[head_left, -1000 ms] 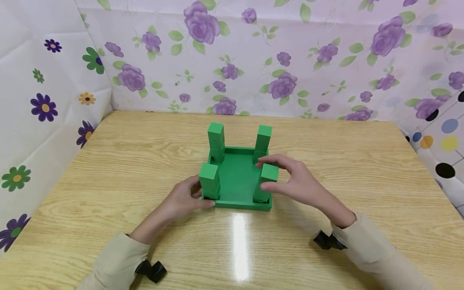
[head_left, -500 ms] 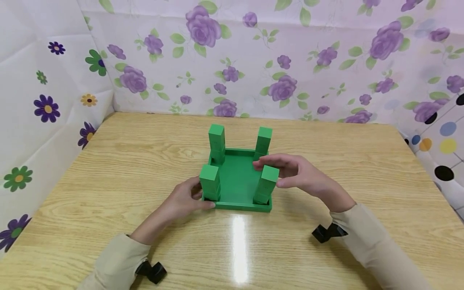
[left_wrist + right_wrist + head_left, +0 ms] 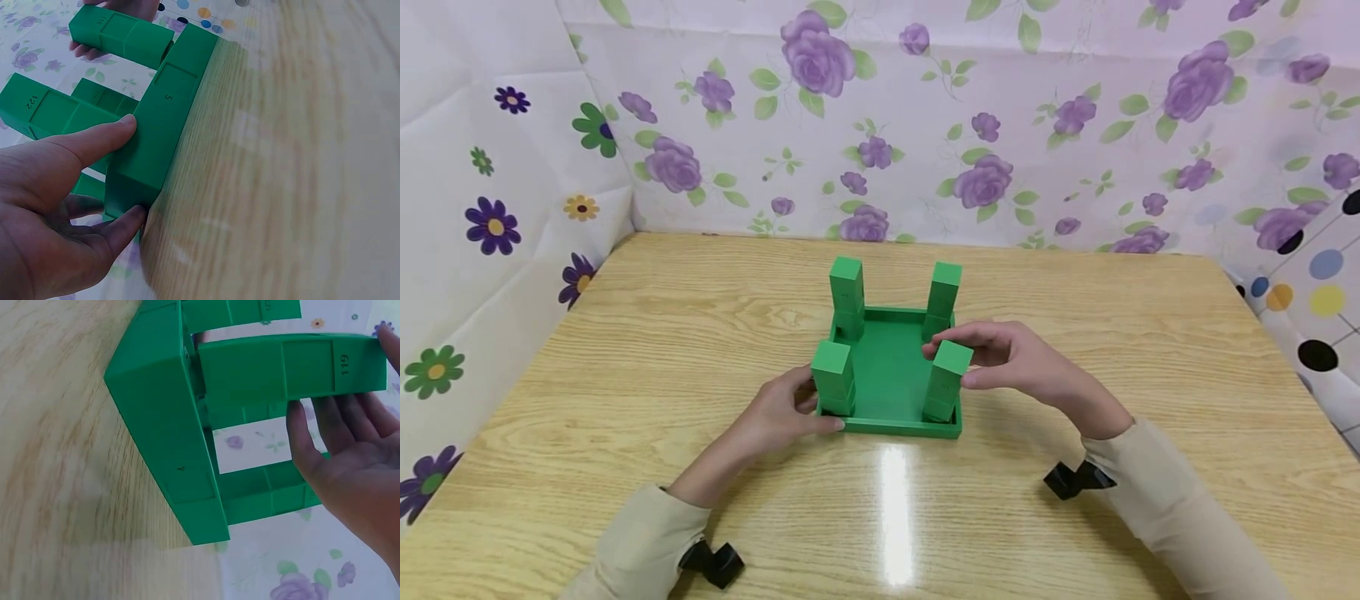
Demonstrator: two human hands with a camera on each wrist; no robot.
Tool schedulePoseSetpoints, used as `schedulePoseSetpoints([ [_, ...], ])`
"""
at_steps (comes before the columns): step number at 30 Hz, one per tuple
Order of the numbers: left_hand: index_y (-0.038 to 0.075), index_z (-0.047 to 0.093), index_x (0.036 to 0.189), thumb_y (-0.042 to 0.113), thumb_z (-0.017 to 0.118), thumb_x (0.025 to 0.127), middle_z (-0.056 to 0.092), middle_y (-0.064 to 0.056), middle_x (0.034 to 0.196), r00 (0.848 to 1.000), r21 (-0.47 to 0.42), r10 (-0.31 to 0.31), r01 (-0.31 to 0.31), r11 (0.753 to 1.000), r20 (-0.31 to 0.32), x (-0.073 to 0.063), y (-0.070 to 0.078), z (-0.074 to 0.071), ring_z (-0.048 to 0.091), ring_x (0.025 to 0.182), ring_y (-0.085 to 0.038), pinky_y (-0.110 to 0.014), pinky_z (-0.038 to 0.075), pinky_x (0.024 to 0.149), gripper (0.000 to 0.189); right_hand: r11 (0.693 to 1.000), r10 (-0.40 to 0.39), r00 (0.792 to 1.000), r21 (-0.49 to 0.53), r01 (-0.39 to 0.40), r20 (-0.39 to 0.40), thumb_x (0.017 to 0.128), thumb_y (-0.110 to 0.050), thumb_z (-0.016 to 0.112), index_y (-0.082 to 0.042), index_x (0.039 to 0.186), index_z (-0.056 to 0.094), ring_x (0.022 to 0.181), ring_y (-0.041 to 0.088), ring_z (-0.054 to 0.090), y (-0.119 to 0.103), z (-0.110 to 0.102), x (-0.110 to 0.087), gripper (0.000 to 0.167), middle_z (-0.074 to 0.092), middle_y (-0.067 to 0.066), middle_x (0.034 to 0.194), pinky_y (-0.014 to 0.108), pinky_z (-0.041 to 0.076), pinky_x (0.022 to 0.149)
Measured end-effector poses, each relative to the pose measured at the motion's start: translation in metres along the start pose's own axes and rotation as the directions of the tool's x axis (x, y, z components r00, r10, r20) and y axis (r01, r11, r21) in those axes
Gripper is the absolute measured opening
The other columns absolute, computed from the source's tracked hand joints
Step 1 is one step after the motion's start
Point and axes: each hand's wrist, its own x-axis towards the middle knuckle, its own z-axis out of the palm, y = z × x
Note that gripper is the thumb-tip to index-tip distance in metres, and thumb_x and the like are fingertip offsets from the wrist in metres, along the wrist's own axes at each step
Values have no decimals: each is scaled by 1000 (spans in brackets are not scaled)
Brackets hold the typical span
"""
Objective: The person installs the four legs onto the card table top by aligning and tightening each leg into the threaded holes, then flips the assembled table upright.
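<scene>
A square green tray (image 3: 891, 375) with a low rim sits on the table, with a tall green post standing in each corner. My left hand (image 3: 778, 412) holds the near-left corner, thumb on the front wall and fingers along the left side, beside the near-left post (image 3: 833, 387). Around the near-right post (image 3: 943, 390), marked 119 in the right wrist view, my right hand (image 3: 1022, 367) curves near the top; the thumb is on the right and the fingers lie behind. That post leans slightly to the right. Parts of the right fingers are hidden by it.
The far-left post (image 3: 847, 300) and far-right post (image 3: 943, 300) stand along the back of the tray. Flowered sheeting (image 3: 880, 125) hangs behind the wooden table (image 3: 700, 317). Black devices (image 3: 713, 563) are strapped at both wrists.
My right hand first drew its thumb off the near-right post to the right, then brought it back against it. The post's top tilted slightly left. My left hand kept its place.
</scene>
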Motion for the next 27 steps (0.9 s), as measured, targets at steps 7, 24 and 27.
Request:
schedulePoseSetpoints([
  [7,-1,46,139,12,84,76,53,-19,134,1000,-1,5,-5,1000,-1,0,0,0,51,123,-35,-45,44,101,74,993,77,993,-87,-85,-95,90,-4,68,-3,129,58,120,24,54,-5,8,-3,41,60,10,126,32,49,92],
  [24,0,47,139,10,83,76,53,-18,134,1000,-32,20,-19,999,11,0,-1,0,50,124,-35,-44,44,102,73,904,65,943,-381,-194,-327,79,-12,82,-6,114,63,91,17,62,-14,29,-4,40,66,1,100,29,52,78],
  [27,0,47,139,10,83,76,53,-18,134,1000,-29,23,-23,999,12,0,0,0,50,124,-35,-44,43,102,73,900,59,936,-387,-200,-347,78,-12,82,-6,111,63,90,17,62,-15,31,-4,38,66,0,99,29,52,78],
])
